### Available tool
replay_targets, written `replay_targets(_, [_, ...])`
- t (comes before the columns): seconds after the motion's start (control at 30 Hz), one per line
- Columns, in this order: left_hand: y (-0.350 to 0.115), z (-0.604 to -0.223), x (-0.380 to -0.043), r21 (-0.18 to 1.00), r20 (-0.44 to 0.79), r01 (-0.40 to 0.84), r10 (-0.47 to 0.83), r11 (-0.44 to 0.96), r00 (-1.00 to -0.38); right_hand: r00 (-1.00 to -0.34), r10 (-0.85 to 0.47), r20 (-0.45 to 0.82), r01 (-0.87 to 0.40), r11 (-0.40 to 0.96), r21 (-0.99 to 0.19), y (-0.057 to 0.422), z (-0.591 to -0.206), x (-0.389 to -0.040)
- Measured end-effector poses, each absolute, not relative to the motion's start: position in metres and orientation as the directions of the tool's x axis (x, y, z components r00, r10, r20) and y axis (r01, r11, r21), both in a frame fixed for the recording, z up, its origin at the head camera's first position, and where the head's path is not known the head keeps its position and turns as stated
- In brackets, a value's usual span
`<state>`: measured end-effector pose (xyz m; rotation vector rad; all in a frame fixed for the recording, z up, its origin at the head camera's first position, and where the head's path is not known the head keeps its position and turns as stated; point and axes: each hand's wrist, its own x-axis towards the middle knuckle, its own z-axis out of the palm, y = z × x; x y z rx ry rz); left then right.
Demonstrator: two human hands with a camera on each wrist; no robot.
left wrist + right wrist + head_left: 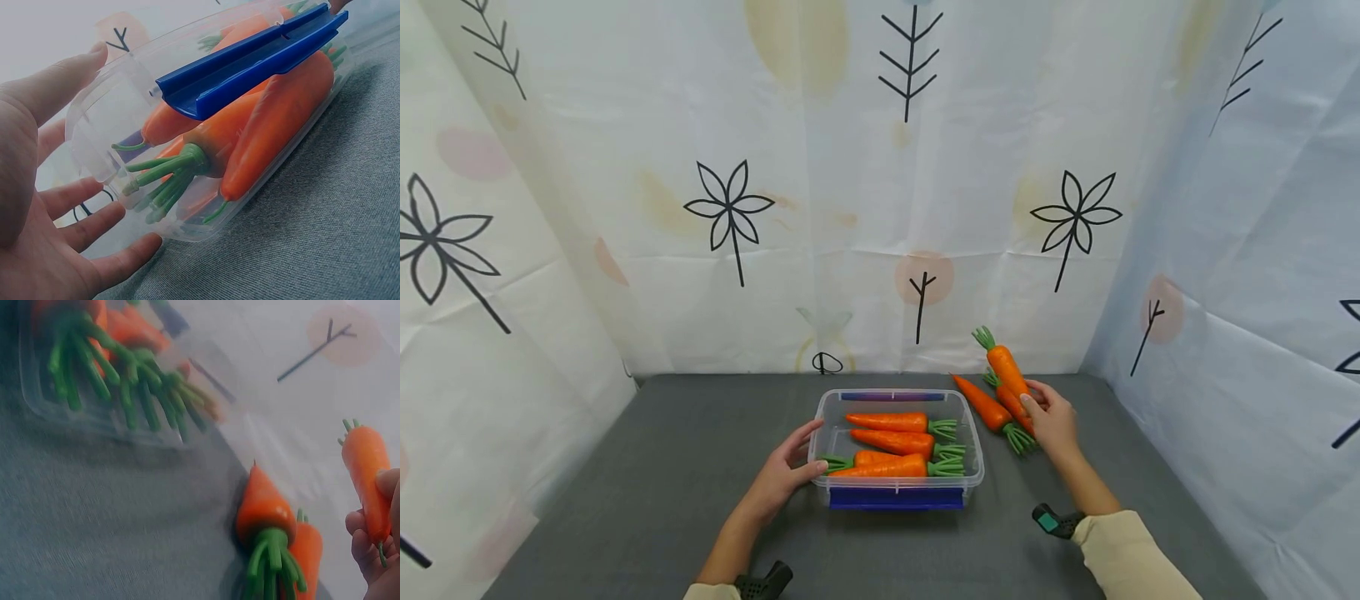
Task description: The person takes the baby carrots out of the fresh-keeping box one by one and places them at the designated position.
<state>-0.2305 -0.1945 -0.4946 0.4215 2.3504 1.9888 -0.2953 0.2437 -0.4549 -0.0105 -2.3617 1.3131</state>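
My right hand (1051,421) pinches an orange carrot (1006,368) near its tapered end, green stems pointing up and away. In the right wrist view, thumb and fingers lie on either side of this carrot (367,469), which is raised. Beneath it, a carrot (983,403) and another carrot (1013,405) lie on the table, the latter partly covered. My left hand (782,471) holds the left end of a clear plastic box (901,482), thumb at the rim and fingers along the end wall (103,187). Several carrots (891,444) lie inside the box.
The box has a blue latch (895,498) on its near side and stands on a grey-covered table (662,467). Pale patterned cloth (820,292) hangs behind the table and along both sides.
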Motion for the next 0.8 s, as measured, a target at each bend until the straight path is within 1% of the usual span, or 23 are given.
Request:
replay_targets(0.1, [-0.194,-0.494,-0.23,0.973,0.144,0.178,0.224,0.143,-0.964,-0.898,0.243,0.368,-0.177,0.566,-0.805,0.252,-0.46,-0.298])
replay_targets(0.37, [-0.194,-0.493,-0.23,0.969,0.158,0.197,0.24,0.147,-0.958,-0.901,0.295,0.318,-0.081,0.606,-0.791,0.273,-0.469,-0.3])
replay_targets(0.57, [-0.194,-0.492,-0.229,0.975,0.14,0.176,0.235,0.138,-0.962,-0.92,0.298,0.255,-0.015,0.624,-0.781,0.284,-0.476,-0.3])
replay_targets(0.8, [-0.194,-0.493,-0.23,0.975,0.137,0.172,0.229,0.143,-0.964,-0.932,0.287,0.223,0.021,0.655,-0.755,0.293,-0.486,-0.3])
